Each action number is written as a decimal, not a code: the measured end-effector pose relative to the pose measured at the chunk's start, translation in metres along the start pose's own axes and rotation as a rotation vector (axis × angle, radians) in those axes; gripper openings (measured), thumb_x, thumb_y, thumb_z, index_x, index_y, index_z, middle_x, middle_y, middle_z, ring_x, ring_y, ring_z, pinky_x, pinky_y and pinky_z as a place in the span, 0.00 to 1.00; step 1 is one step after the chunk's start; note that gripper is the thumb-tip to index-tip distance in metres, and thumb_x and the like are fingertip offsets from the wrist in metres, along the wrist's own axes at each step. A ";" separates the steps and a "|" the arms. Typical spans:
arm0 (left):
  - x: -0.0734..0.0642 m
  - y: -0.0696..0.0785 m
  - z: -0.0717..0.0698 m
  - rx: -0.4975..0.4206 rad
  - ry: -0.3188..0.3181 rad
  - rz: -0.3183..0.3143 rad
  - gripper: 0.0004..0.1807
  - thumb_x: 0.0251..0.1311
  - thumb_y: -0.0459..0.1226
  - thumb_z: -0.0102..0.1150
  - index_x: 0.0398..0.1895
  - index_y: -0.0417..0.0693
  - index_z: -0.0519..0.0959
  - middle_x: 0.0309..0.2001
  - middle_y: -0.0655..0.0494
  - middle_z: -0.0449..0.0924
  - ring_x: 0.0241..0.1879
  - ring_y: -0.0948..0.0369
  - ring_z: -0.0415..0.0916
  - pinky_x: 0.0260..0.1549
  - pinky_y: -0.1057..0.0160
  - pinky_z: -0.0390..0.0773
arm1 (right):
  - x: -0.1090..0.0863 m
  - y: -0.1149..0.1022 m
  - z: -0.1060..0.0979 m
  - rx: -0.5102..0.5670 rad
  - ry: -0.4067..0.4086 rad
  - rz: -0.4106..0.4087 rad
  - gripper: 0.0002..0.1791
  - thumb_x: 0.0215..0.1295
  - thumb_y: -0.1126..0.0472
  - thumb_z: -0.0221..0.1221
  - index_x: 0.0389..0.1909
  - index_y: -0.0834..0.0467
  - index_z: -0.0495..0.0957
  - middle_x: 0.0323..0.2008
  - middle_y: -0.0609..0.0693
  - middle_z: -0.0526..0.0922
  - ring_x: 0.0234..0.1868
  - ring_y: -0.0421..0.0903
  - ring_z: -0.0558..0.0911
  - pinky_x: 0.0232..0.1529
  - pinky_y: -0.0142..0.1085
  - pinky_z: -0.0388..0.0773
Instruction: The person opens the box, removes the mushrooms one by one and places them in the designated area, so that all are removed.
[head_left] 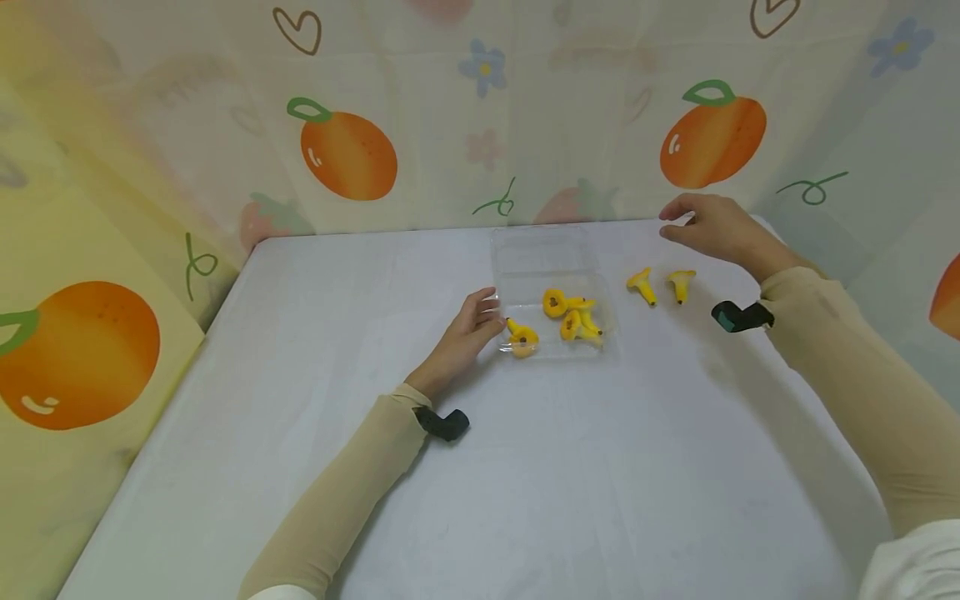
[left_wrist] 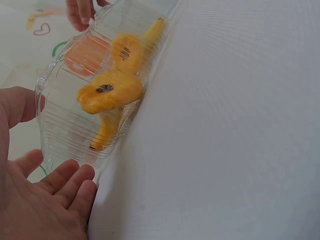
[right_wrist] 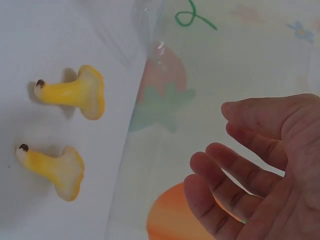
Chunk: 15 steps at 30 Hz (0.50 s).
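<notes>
My left hand point(head_left: 474, 325) is at the left side of a clear plastic clamshell box point(head_left: 555, 353). In the left wrist view its thumb overlaps the box rim, and its loosely extended fingers point(left_wrist: 67, 180) lie against the end wall. Several yellow trumpet-shaped mushrooms point(head_left: 555, 303), like chanterelles, lie in the box, one apart point(head_left: 523, 337) near the left wall. My right hand point(head_left: 716, 227) is raised near the table's back right, fingers loosely bent and nothing held. Two more such mushrooms lie on the table below it, a left one point(head_left: 642, 286) and a right one point(head_left: 681, 285).
The box's transparent lid point(head_left: 542, 250) lies folded back toward the rear edge of the white-covered table point(head_left: 480, 500). Behind the table hangs a patterned curtain point(head_left: 427, 108) with printed oranges. Each sleeve carries a black wrist device, one on the left point(head_left: 444, 423) and one on the right point(head_left: 742, 317).
</notes>
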<state>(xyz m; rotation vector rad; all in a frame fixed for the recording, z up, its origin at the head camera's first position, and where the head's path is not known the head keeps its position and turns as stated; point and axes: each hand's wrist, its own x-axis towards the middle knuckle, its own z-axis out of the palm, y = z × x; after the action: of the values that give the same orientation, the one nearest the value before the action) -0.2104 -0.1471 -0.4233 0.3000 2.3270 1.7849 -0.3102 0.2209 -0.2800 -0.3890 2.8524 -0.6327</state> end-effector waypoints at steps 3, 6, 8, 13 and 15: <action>0.000 0.000 0.000 0.003 0.005 0.001 0.35 0.75 0.43 0.50 0.80 0.52 0.49 0.76 0.49 0.59 0.75 0.50 0.60 0.75 0.46 0.62 | 0.000 -0.007 0.000 -0.006 0.003 -0.024 0.26 0.78 0.52 0.51 0.68 0.63 0.68 0.66 0.68 0.70 0.62 0.67 0.71 0.62 0.63 0.75; 0.000 0.000 0.000 0.001 0.005 0.004 0.35 0.75 0.43 0.50 0.80 0.51 0.50 0.76 0.49 0.59 0.75 0.50 0.60 0.75 0.46 0.62 | -0.001 -0.014 0.001 -0.005 -0.003 -0.048 0.26 0.78 0.52 0.51 0.68 0.63 0.68 0.66 0.68 0.71 0.61 0.67 0.72 0.61 0.63 0.75; 0.000 0.000 -0.001 -0.005 0.004 0.006 0.35 0.75 0.43 0.50 0.80 0.51 0.50 0.76 0.49 0.59 0.75 0.50 0.60 0.75 0.46 0.62 | -0.002 -0.019 0.001 -0.005 -0.005 -0.067 0.26 0.77 0.52 0.51 0.67 0.63 0.69 0.66 0.67 0.72 0.60 0.66 0.74 0.60 0.62 0.76; -0.001 0.000 -0.001 -0.012 -0.001 0.002 0.35 0.75 0.44 0.51 0.80 0.52 0.50 0.76 0.49 0.59 0.76 0.51 0.60 0.75 0.46 0.62 | -0.003 -0.029 0.003 0.012 -0.005 -0.098 0.25 0.77 0.50 0.52 0.67 0.61 0.70 0.65 0.64 0.73 0.59 0.63 0.76 0.59 0.60 0.77; -0.002 0.001 -0.001 -0.013 -0.002 -0.003 0.36 0.75 0.45 0.51 0.80 0.52 0.50 0.76 0.49 0.59 0.76 0.51 0.60 0.75 0.46 0.62 | -0.002 -0.033 0.005 0.022 -0.007 -0.101 0.25 0.77 0.50 0.52 0.66 0.61 0.70 0.65 0.63 0.74 0.59 0.62 0.76 0.60 0.59 0.77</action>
<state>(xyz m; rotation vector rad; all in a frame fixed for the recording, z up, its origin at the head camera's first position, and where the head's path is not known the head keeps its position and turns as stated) -0.2084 -0.1479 -0.4220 0.2960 2.3130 1.7968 -0.2997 0.1911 -0.2701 -0.5327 2.8314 -0.6784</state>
